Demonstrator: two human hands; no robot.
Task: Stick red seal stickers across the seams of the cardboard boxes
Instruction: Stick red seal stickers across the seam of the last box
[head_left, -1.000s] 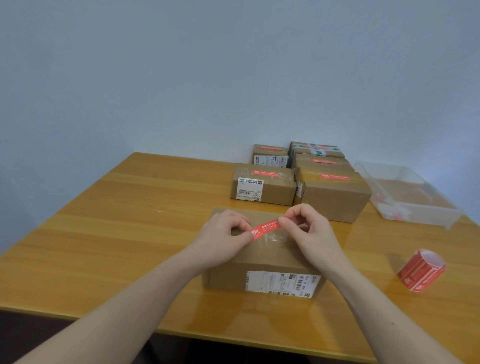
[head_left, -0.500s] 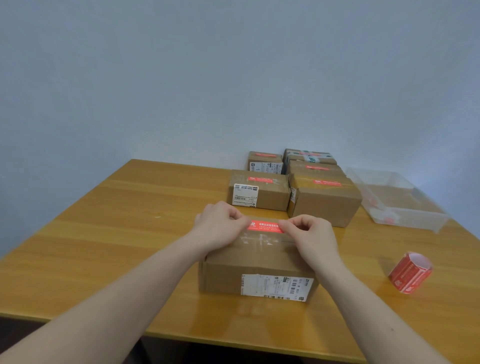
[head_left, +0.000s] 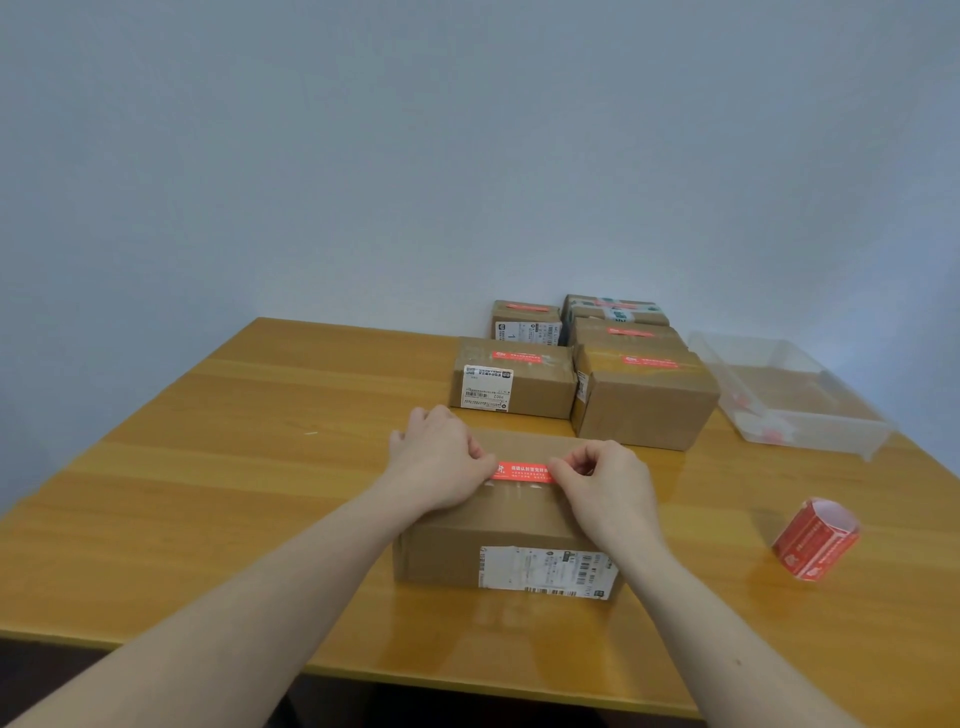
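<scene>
A cardboard box (head_left: 519, 525) with a white shipping label on its front stands near the table's front edge. A red seal sticker (head_left: 523, 472) lies flat across the taped seam on its top. My left hand (head_left: 441, 457) pinches the sticker's left end with curled fingers. My right hand (head_left: 602, 475) pinches the right end the same way. Both hands rest on the box top.
Several sealed boxes (head_left: 644, 400) with red stickers stand behind, toward the back of the wooden table (head_left: 234, 467). A clear plastic tub (head_left: 795, 395) sits at the right. A red sticker roll (head_left: 815, 538) lies near the right front.
The sticker was held tilted above the box a second ago; now it lies level on the seam. Both hands have lowered onto the box top.
</scene>
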